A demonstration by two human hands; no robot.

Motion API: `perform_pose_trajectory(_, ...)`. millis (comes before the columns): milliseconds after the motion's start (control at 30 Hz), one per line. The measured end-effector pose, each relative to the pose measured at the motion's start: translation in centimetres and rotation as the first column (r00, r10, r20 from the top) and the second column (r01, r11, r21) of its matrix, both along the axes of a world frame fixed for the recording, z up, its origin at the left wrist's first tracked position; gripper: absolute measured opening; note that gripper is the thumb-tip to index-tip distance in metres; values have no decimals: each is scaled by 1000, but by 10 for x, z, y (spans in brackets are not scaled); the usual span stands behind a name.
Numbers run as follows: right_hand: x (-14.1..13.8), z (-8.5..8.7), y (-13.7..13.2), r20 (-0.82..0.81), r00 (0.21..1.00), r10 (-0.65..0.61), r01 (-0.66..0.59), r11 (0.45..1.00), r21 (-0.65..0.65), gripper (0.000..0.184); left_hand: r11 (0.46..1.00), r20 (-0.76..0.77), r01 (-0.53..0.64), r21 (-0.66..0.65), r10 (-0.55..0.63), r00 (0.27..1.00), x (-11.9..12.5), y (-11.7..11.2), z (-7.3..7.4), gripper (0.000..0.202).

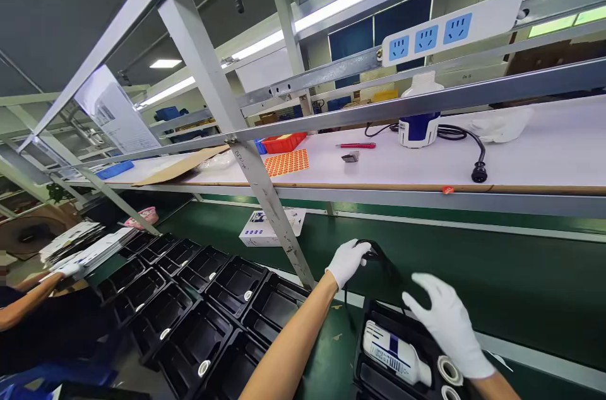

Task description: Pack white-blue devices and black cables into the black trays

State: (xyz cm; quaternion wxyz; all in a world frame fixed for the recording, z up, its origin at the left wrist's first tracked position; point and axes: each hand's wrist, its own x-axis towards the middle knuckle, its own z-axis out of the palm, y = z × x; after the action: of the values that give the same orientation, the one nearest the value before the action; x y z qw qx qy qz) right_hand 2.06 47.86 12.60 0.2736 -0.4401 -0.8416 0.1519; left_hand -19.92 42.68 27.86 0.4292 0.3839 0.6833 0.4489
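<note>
- Over the green belt (440, 252), by the far edge of the black tray (392, 313), the left hand (349, 262) pinches a looped black cable (384, 264).
- The right hand (442, 318) is spread, with nothing gripped that I can see. It is above the tray, near the white bottle (395, 352) lying there and the white rings (441, 367).
- The cable looks light and bendy. Loose loops might flop, so hold them all together around the middle.
- The bottle looks stiff and smooth, maybe slippery; its wide body seems best to grab.
</note>
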Motion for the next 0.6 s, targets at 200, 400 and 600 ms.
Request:
perform_pose_trajectory(200, -23, 90, -2, -398, 910, 113, -351, 719, -599, 58, 982, 152, 37, 186, -66, 986, 43, 18, 6, 24)
perform_pose_trajectory(400, -41, 81, -24, -512, 859, -4, -408, 598, -690, 53, 888, 207, -91, 451, -5, 978, 67, 25, -15, 64)
perform_pose_trajectory(600, -7, 82, 0, -581, 810, -81, -375, 689, -620, 52, 907, 123, 410, 92, -419, 900, 67, 12, -99, 84)
